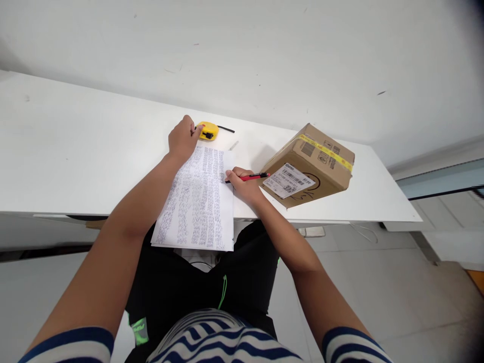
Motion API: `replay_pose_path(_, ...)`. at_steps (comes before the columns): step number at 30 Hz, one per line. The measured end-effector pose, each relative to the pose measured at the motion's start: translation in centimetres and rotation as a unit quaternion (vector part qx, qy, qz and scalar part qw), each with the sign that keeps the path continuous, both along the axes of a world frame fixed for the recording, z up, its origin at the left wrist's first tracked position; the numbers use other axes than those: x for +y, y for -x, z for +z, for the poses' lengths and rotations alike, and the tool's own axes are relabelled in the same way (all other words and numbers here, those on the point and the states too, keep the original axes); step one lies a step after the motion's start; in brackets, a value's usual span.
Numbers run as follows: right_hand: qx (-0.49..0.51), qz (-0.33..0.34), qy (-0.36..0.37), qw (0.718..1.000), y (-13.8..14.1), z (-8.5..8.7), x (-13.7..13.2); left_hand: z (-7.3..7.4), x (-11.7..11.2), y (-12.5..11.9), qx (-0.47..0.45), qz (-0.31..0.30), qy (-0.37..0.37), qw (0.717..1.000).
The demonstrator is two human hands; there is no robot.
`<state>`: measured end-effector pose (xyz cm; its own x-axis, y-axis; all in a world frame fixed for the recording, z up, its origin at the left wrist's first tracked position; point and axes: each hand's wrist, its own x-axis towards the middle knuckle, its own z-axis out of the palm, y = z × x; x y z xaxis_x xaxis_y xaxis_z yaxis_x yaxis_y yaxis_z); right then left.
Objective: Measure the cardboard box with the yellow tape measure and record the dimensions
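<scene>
My right hand (244, 184) is closed around a red and black pen (254, 176), its tip at the right side of the handwritten paper (200, 201). Rows of blue writing cover this sheet, and its lower part hangs over the table's front edge. At the paper's top left, my left hand (184, 137) is curled, with the thumb against the left end of a yellow tape measure (209, 131). The fingers' undersides are hidden. A black strap (226, 129) trails right from the tape measure.
A taped cardboard box (321, 156) with a shipping label stands to the right on the white table (75, 151). Behind the table rises a white wall (242, 60). A small clear object (234, 145) lies by the paper's top right corner. My legs are under the front edge.
</scene>
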<state>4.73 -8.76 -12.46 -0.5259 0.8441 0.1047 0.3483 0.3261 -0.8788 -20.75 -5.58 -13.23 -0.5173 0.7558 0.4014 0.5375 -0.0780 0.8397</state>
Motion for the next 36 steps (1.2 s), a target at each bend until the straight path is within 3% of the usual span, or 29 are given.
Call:
replay_pose_path(17, 0.011, -0.011, -0.006, 1.000, -0.24, -0.39, -0.05, 0.03, 0.01, 0.01, -0.022, 0.000, 0.002, 1.000)
replay_pose_path(21, 0.013, -0.038, -0.022, 0.999, -0.27, -0.51, -0.13, -0.16, 0.10, 0.08, -0.010, 0.008, 0.010, 1.000)
replay_pose_path(26, 0.006, -0.011, -0.016, 1.000, -0.34, -0.41, -0.14, -0.34, 0.18, 0.18, 0.017, 0.024, 0.021, 0.999)
replay_pose_path(30, 0.016, -0.029, -0.017, 0.999, -0.33, -0.20, -0.28, -0.39, 0.23, 0.21, 0.015, 0.016, 0.011, 1.000)
replay_pose_path(33, 0.018, -0.043, -0.011, 0.999, -0.29, -0.26, -0.32, -0.14, 0.10, 0.06, -0.004, 0.012, 0.004, 1.000)
replay_pose_path(36, 0.041, -0.063, -0.009, 0.997, -0.26, -0.53, -0.19, 0.60, -0.43, -0.34, 0.014, 0.022, 0.047, 0.999)
